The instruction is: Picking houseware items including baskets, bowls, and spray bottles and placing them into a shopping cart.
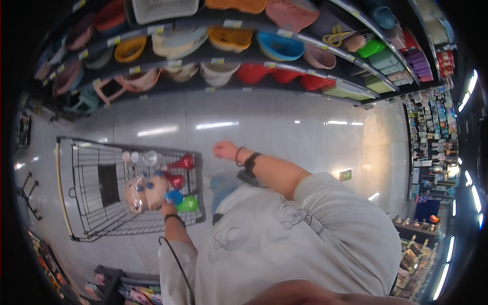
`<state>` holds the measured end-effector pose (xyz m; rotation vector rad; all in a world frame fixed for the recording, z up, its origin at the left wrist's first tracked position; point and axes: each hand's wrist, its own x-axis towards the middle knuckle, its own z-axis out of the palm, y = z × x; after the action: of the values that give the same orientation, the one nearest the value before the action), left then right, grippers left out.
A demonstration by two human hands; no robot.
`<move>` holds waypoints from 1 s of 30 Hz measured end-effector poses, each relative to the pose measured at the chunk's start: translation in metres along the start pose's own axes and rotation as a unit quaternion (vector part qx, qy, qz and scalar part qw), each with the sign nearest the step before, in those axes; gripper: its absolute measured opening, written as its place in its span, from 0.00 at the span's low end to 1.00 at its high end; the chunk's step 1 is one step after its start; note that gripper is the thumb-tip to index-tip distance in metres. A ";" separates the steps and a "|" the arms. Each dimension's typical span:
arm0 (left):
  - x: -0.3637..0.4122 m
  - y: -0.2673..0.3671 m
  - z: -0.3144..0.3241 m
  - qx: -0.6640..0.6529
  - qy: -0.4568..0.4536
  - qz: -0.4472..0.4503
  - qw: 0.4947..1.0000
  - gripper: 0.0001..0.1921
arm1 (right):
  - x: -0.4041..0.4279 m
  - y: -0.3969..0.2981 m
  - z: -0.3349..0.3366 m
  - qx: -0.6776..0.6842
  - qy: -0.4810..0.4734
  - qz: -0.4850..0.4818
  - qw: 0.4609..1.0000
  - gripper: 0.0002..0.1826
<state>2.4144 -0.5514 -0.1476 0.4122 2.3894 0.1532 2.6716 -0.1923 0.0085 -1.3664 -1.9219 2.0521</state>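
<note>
A metal wire shopping cart (202, 179) stands at the left. My left hand (169, 207) reaches into it and grips a blue rounded plastic item (174, 197). Close by are a green rounded plastic item (188, 204) and two glossy red ones, one farther up (186, 162) and one lower (176, 181). Beige items in clear wrap (136, 194), with blue round parts, lie left of my hand. Clear containers (150, 157) lie near the cart's upper side. Past the cart's right end, my right hand (225, 150) hangs over the floor, blurred, its fingers seemingly curled; no object shows in it.
Ahead runs a long store shelf (236, 26) with plastic basins and tubs. Small stools (84, 100) stand at its lower left. A rack of small packaged goods (432, 133) is at the right. A dark display stand (108, 276) stands at the lower left. The glossy tiled floor (267, 126) shows between.
</note>
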 end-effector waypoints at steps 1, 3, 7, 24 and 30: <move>-0.012 0.014 -0.006 0.021 0.045 0.023 0.999 0.23 | -0.009 -0.001 -0.011 0.030 0.019 -0.019 0.999 0.12; -0.034 0.040 -0.019 -0.009 0.093 0.049 0.994 0.21 | -0.034 0.003 -0.027 0.053 0.050 -0.063 0.995 0.11; -0.080 0.108 -0.045 -0.043 0.205 0.159 0.965 0.16 | -0.073 0.001 -0.080 0.060 0.107 -0.153 0.981 0.10; -0.322 0.348 -0.099 -0.668 -0.055 0.340 0.660 0.16 | -0.172 -0.005 -0.205 0.217 0.120 -0.309 0.918 0.30; -0.357 0.329 -0.066 -0.695 -0.113 0.315 0.636 0.16 | -0.217 -0.026 -0.200 0.230 -0.061 -0.279 0.930 0.36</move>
<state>2.7059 -0.3610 0.1974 0.3911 1.1444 1.9325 2.9086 -0.1451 0.1793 -0.5259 -1.4775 2.1107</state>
